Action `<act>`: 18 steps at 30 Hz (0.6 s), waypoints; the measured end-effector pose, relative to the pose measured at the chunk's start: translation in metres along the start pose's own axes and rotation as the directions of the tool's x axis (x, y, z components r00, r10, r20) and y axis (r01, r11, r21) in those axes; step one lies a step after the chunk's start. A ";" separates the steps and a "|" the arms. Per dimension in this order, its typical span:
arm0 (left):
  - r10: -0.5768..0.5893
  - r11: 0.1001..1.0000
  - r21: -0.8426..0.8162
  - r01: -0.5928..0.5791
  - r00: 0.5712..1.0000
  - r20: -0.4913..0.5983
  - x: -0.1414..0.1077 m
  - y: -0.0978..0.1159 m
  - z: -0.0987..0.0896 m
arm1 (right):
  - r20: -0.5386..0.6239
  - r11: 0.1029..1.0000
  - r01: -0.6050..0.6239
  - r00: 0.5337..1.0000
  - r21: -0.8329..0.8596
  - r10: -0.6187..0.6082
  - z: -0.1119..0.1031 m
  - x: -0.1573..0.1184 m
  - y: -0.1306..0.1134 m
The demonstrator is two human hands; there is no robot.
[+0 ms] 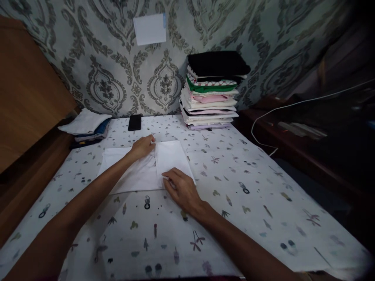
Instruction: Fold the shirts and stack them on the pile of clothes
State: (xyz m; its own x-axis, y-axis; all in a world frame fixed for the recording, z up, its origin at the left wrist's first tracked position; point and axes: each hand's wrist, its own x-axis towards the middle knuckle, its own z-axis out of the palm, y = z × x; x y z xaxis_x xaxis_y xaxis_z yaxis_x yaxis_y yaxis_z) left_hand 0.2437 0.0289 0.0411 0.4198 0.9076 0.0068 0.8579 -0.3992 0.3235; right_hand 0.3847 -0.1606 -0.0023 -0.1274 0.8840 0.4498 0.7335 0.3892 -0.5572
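A white cloth (172, 156) lies flat on the patterned sheet, its right part doubled over into a smooth panel whose edge runs down the middle. My left hand (143, 146) is at the far end of that edge, fingers bent and closed on the fabric. At the near end of the same edge is my right hand (182, 191), its thumb and forefinger closed on the cloth and its palm over the folded panel. The exact grip of the left fingertips is partly hidden. On the left, the cloth's single part is slightly wrinkled.
A tall stack of folded clothes (212, 93), black on top, stands by the wall. A smaller folded pile (88, 125) is at the left beside brown wooden furniture (32, 86). A black phone (134, 122) lies at the back. A white cable (281, 107) hangs on the right.
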 end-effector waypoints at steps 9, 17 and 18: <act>-0.038 0.999 0.012 0.038 0.999 0.017 0.020 0.001 0.019 | 0.127 0.981 0.155 0.982 -0.114 -0.140 0.003 -0.001 -0.003; -0.005 1.000 -0.014 0.005 1.000 0.001 0.029 -0.009 0.017 | 0.132 0.983 0.170 0.978 -0.063 -0.161 0.001 -0.002 0.003; -0.002 1.000 -0.025 0.002 1.000 0.003 0.031 -0.010 0.017 | 0.135 0.985 0.167 0.978 -0.050 -0.159 -0.001 -0.002 0.003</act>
State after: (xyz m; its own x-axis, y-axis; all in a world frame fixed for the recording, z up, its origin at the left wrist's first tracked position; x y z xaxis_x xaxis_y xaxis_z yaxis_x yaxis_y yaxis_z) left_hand 0.2533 0.0585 0.0217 0.4191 0.9079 0.0032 0.8509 -0.3940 0.3475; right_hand 0.3879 -0.1612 -0.0048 -0.3313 0.8377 0.4341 0.7342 0.5178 -0.4390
